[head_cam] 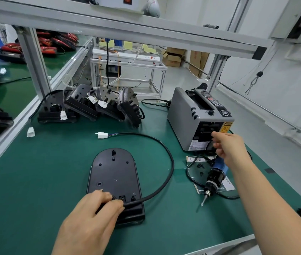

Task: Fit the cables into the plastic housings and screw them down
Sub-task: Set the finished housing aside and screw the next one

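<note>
The housing (114,181) is black, flat and long, with a round far end and a square near end. It lies on the green table (44,181) right in front of you. Small holes dot its back. A thick black cable (166,151) comes out of its near end, loops wide to the right and ends in a white plug (101,135) with thin coloured wires showing. The plug lies on the table just past the housing.

Your left hand (94,214) is curled at the near end of the housing. Its thumb and fingers pinch the cable where it goes in. Your right hand (228,146) is well apart from it, up at the front of the grey machine (188,115). Its fingers are bent at the dark slot, and you cannot tell if they hold anything.

The machine has a yellow warning sticker (226,127) and a white label (198,145), but the words are too small to read. A paper (193,159) under the screwdriver (214,179) has writing too, also too blurry. Small black screws (200,165) lie on it.

Your left hand hides the spot where the cable joins. More black parts (90,105) lean together at the back, tangled and hard to tell apart.
</note>
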A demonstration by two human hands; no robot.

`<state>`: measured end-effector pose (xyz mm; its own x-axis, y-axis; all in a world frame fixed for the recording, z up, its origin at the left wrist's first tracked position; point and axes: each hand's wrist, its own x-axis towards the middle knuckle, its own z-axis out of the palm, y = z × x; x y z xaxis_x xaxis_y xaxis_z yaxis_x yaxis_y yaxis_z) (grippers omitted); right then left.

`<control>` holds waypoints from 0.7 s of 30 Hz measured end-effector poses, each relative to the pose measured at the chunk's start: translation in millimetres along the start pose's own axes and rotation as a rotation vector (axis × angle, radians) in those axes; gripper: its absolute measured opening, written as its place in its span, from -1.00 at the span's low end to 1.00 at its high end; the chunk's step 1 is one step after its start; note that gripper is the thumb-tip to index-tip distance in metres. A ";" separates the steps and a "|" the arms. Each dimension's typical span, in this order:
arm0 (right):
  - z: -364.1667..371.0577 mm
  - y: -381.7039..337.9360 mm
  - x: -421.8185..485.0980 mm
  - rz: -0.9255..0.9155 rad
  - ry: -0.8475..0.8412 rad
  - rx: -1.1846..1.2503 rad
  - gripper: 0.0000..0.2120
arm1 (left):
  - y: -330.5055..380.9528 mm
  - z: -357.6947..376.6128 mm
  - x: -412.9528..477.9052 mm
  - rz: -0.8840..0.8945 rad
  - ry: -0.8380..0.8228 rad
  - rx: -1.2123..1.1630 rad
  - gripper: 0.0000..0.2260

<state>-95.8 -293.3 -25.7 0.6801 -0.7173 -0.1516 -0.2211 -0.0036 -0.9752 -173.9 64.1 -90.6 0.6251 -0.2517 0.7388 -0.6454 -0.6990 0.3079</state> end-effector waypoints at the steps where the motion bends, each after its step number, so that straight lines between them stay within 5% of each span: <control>1: 1.2 -0.6 0.9 0.016 0.005 0.030 -0.89 | -0.2 -0.2 0.1 -0.003 0.000 -0.006 -0.80; 21: 20.3 -5.8 7.8 0.028 0.104 0.186 -0.89 | -2.2 -0.7 -0.1 0.020 -0.004 -0.045 -0.94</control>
<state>-75.1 -284.7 -24.5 0.5973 -0.7835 -0.1714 -0.0996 0.1396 -0.9852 -172.8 66.2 -91.0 0.6132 -0.2683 0.7430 -0.6772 -0.6627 0.3196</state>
